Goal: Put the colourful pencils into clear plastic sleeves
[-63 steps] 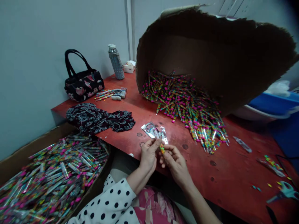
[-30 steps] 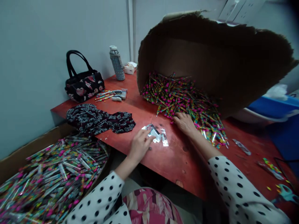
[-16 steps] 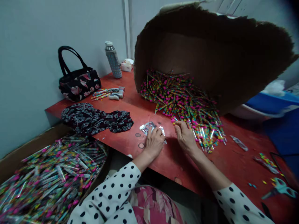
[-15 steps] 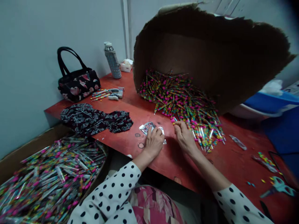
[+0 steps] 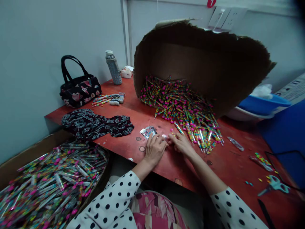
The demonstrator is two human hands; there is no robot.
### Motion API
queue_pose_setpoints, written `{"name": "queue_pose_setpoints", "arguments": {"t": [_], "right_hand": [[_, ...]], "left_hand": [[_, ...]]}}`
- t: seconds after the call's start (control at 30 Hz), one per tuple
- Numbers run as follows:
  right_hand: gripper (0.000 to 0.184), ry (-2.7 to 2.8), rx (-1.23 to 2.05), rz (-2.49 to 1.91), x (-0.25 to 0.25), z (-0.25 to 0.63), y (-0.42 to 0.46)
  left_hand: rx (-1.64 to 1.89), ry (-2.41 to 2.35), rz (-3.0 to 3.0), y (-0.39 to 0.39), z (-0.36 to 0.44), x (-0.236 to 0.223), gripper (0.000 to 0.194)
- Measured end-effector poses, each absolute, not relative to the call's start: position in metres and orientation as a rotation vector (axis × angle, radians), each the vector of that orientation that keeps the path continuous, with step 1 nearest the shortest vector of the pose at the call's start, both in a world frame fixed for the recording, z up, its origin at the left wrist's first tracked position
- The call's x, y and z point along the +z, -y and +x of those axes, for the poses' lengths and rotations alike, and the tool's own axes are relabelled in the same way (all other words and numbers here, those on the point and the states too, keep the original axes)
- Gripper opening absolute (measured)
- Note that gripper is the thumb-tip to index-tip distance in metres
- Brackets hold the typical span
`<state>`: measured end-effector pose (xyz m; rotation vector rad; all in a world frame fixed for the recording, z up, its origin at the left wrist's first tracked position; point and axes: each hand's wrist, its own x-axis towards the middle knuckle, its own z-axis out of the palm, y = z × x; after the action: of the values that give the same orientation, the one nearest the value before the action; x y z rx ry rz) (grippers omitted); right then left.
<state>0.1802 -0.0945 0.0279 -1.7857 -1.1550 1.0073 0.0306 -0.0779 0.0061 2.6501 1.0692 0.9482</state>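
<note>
Two bare hands on a scuffed red table (image 5: pixel 221 165). Left hand (image 5: pixel 154 152): fingers (image 5: pixel 156 143) spread, tips on foil packets (image 5: pixel 148 132). Right hand (image 5: pixel 181 143): fingers (image 5: pixel 173 137) bunched beside a small beaded tube (image 5: pixel 172 131), grip unclear. Bead-filled tubes (image 5: pixel 183 117) spill from a torn carton (image 5: pixel 190 60) lying on its side. Grey wall (image 5: pixel 47 38), socket plate (image 5: pixel 224 17); red tag (image 5: pixel 211 3) reads 1.

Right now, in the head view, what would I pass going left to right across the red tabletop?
dark patterned cloth → crumpled foil wrappers → left hand → right hand → clear packet → teal-handled scissors
</note>
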Motion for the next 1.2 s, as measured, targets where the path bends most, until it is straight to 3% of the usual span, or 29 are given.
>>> {"name": "queue_pose_setpoints", "arguments": {"t": [0.13, 0.27, 0.5, 0.63, 0.87, 1.2], "right_hand": [[0.037, 1.028, 1.091, -1.656, 0.028, 0.174, 0.093], [0.039, 0.912, 1.118, -1.508, 0.039, 0.175, 0.091], [0.034, 0.931, 1.222, -1.394, 0.048, 0.171, 0.088], [0.031, 0.998, 1.15, -1.463, 0.045, 0.173, 0.092], [0.03, 1.459, 0.746, -1.648, 0.054, 0.174, 0.145], [0.029, 1.344, 0.729, -1.61, 0.039, 0.146, 0.177]], "left_hand": [[1.036, -0.898, 2.553, 0.086, 0.029, 0.016, 0.019], [1.038, -0.895, 1.988, 0.088, 0.024, 0.024, 0.027], [0.639, -0.798, 0.999, 0.079, 0.031, 0.022, 0.032], [0.687, -0.875, 0.866, 0.08, 0.034, 0.025, 0.03], [0.832, -0.916, 0.504, 0.078, 0.03, 0.035, 0.028], [0.896, -0.747, 0.388, 0.084, 0.041, 0.043, 0.024]]}}
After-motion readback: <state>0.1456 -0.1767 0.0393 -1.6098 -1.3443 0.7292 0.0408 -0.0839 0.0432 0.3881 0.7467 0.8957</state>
